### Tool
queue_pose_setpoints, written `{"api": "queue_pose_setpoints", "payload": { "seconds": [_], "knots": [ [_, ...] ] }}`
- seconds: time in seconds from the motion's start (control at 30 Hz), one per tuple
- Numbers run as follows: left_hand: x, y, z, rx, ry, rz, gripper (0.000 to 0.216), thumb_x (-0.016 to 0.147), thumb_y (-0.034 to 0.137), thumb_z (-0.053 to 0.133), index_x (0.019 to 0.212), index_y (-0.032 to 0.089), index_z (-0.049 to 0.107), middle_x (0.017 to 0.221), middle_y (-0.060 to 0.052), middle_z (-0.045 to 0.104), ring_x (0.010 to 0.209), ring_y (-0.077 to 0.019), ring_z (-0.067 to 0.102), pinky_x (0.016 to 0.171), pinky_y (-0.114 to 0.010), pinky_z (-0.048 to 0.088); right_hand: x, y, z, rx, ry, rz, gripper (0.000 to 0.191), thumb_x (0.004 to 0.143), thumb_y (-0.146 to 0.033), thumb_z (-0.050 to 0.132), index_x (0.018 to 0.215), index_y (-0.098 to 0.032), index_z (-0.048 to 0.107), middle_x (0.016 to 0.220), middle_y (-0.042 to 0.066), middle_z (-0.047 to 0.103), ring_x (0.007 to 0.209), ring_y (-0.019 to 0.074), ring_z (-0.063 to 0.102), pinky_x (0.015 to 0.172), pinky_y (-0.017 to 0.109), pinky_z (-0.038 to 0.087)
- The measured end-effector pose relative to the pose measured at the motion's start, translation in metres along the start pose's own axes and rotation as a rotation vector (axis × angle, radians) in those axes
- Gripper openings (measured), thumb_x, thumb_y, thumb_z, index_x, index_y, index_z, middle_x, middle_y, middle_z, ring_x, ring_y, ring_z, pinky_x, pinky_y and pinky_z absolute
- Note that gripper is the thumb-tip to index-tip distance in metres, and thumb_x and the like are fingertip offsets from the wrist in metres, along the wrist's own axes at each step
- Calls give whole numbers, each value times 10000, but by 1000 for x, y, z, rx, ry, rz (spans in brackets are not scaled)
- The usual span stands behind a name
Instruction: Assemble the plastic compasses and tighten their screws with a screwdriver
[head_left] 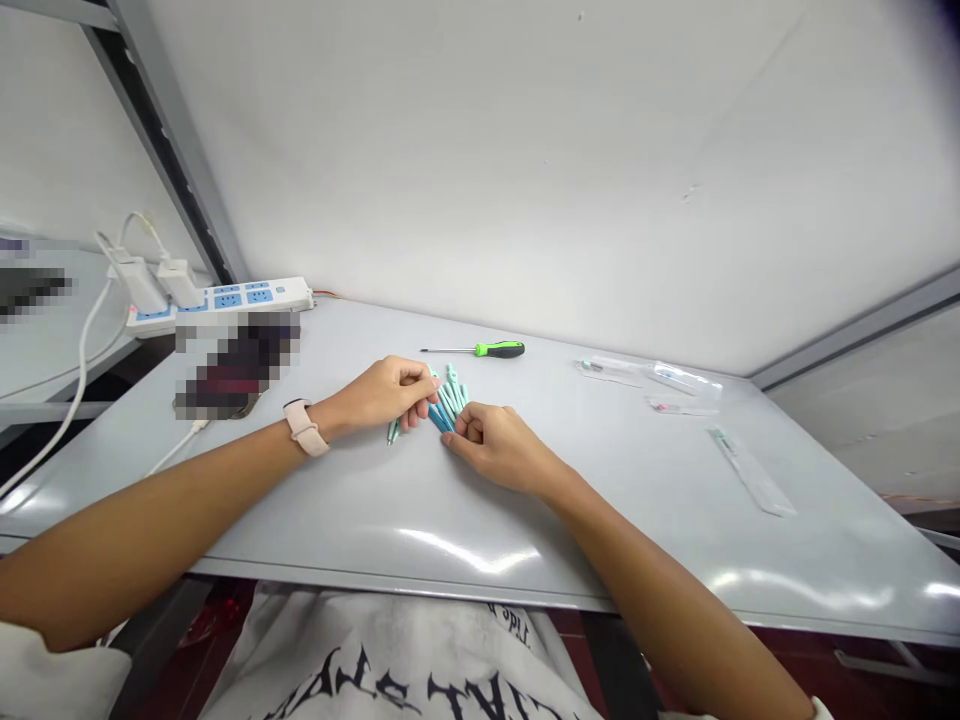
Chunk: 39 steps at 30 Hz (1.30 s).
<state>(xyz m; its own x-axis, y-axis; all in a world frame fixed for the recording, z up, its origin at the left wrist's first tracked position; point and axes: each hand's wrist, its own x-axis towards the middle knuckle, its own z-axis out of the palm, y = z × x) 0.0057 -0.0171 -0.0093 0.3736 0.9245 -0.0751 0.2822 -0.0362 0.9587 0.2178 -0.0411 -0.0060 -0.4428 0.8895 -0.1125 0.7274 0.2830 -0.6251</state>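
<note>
A fanned bundle of teal plastic sticks (pixel 450 400), long axes lying roughly 11-to-5 o'clock, is pinched between the left-hand fingers (pixel 417 393) at 9 o'clock and the right-hand fingers (pixel 471 428) at 3 o'clock, just above the tabletop (pixel 330 530).

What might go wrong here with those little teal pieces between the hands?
The small teal pieces are bunched between the left hand and right hand, so some may slip free and scatter across the glossy grey table. They might also roll toward the green-handled screwdriver lying just beyond.
</note>
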Motion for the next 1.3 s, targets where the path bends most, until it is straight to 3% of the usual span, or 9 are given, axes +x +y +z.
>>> {"api": "queue_pose_setpoints", "payload": {
  "seconds": [0.3,0.53,0.7,0.9,1.3],
  "knots": [
    [-4,6,2,-22,-30,-11,345,920,462,656,769,153,682,667,-44,688,535,-142,660,515,-252,544,6,11,1,222,201,-102,339,960,-480,543,740,-230,484,580,-53,455,528,120,366,524,278,292],
    [-9,15,5,-110,-117,62,378,856,520,744,928,150,727,817,-60,731,635,-154,686,567,-274,570,0,4,1,273,164,-242,331,999,-482,505,807,-215,542,644,-39,485,571,123,384,556,277,326],
    [-8,13,5,-149,-64,124,347,837,479,781,882,137,743,854,-70,754,700,-144,682,662,-281,593,-2,3,-1,234,128,-267,341,1013,-453,482,769,-219,525,643,-31,521,580,131,421,586,287,346],
    [-8,16,6,-239,-33,131,377,804,479,810,920,135,707,914,-90,763,860,-222,738,696,-333,631,-2,5,-2,224,120,-289,311,1034,-400,447,797,-220,537,667,-27,562,578,133,436,598,287,353],
    [-5,11,5,-336,13,119,487,822,603,759,934,147,629,818,-86,777,731,-214,770,665,-319,634,-2,4,-2,239,113,-302,297,1043,-367,414,810,-219,524,698,-26,564,607,137,456,626,290,355]
  ]
}}
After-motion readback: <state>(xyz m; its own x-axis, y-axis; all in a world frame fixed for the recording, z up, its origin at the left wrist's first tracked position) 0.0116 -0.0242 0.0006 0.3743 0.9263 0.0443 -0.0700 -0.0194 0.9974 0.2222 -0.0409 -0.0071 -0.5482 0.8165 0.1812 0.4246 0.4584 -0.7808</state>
